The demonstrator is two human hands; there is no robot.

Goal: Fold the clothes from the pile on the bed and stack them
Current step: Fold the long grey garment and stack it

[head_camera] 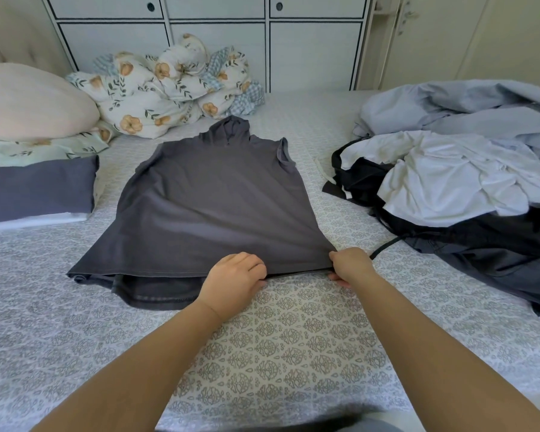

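Grey sleeveless hoodie (pixel 212 194) flat mid-frame on bed (pixel 293 338); left hand (pixel 234 280) and right hand (pixel 349 265) both pinching hem; clothes pile (pixel 449 182) right

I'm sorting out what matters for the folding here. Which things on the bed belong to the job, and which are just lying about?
Part of the job:
- grey sleeveless hoodie, spread flat, hem held by left hand and right hand
- pile of unfolded clothes
- folded stack

Just lying about:
- floral duvet
- pink pillow
- wardrobe
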